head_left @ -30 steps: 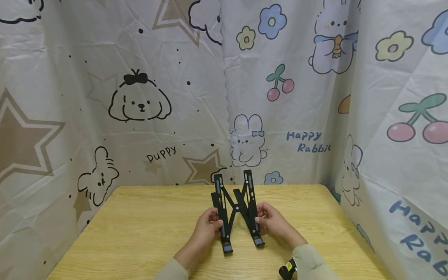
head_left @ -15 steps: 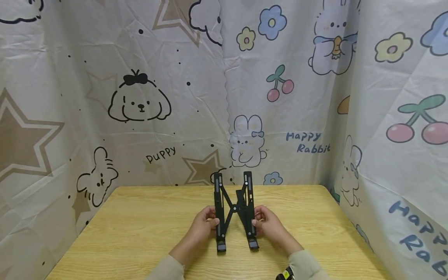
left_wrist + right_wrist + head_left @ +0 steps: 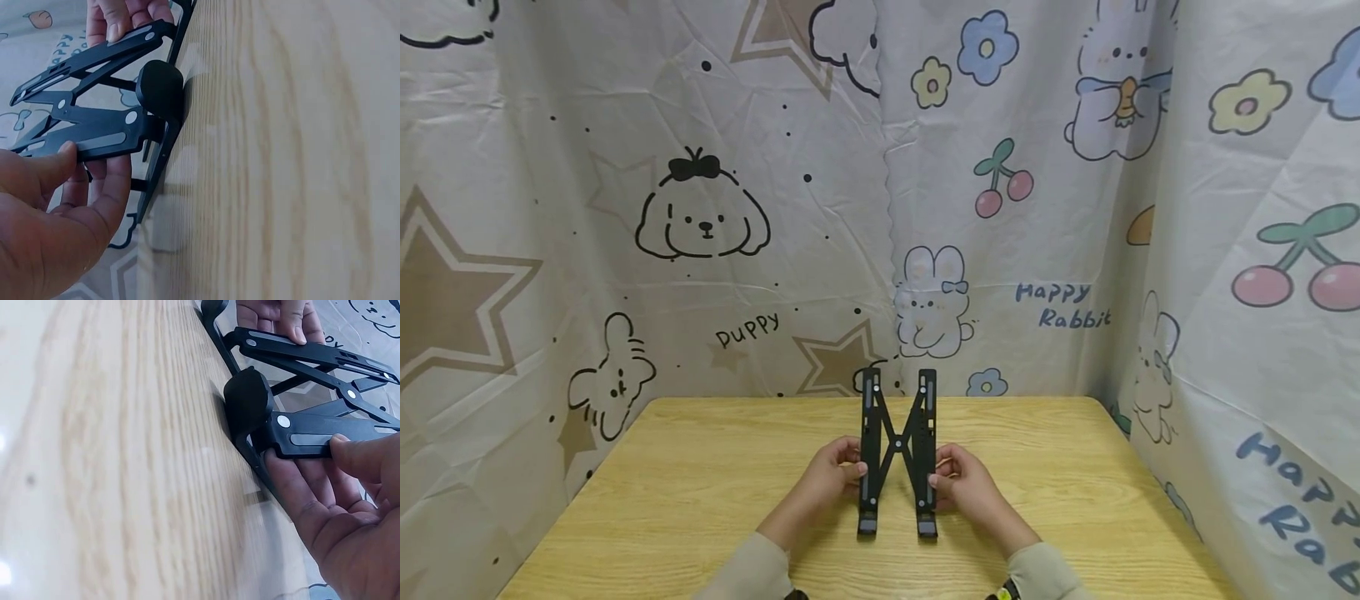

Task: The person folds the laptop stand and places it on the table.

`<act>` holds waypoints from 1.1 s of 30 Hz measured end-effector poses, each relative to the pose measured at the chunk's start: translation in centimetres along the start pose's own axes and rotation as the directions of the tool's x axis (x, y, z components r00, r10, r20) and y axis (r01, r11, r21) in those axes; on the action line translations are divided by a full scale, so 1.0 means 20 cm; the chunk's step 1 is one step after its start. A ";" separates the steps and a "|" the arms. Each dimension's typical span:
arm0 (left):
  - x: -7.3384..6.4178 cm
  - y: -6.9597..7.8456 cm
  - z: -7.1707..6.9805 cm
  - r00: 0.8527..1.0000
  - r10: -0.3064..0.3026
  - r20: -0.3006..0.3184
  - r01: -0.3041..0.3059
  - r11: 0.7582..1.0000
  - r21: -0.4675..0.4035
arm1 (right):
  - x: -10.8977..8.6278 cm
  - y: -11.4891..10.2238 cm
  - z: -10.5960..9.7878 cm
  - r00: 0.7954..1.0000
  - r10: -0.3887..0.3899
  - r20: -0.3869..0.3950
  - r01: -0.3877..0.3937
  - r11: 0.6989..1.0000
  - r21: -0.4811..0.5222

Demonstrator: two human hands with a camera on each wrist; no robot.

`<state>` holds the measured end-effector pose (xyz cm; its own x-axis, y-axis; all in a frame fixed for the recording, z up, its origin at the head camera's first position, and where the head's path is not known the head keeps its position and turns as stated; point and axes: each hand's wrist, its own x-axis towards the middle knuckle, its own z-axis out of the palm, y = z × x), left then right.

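A black folding laptop stand (image 3: pixel 898 443) stands on the wooden table, its two long side arms nearly parallel and joined by a crossed brace. Grey pads line the arms, and each near end has an upturned lip. My left hand (image 3: pixel 835 472) grips the left arm, thumb on its top face and fingers beneath, as the left wrist view shows around the stand's near part (image 3: pixel 103 134). On the other side my right hand (image 3: pixel 962 483) pinches the right arm the same way. In the right wrist view the thumb presses the grey pad beside the rounded lip (image 3: pixel 247 400).
The light wooden table (image 3: pixel 715 467) extends on both sides of the stand. Behind it and at the sides hangs a pale curtain (image 3: pixel 820 250) printed with rabbits, puppies, stars and cherries. A dark band with a yellow patch (image 3: pixel 1006 592) shows at the right sleeve.
The stand has turned from a slant to face straight on, and its two arms have come closer together. Both hands have kept their hold and moved with it.
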<state>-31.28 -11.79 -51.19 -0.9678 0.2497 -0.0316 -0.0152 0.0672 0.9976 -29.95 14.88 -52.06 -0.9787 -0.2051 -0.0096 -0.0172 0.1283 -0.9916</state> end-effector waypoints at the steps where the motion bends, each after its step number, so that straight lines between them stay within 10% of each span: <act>1: 0.00 0.00 0.00 1.000 -0.001 0.003 0.001 1.000 0.000 | 0.00 0.00 0.00 1.000 0.000 0.001 0.000 1.000 0.009; 33: -0.02 -0.04 -0.04 0.999 0.050 0.002 -0.050 0.999 0.011 | 0.02 0.02 -0.04 0.998 -0.013 0.068 0.010 0.999 0.046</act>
<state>-31.16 -12.70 -51.85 -0.9669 0.2544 0.0180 0.0357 0.0652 0.9972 -30.46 15.63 -52.41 -0.9623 -0.2720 -0.0057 -0.0171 0.0811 -0.9966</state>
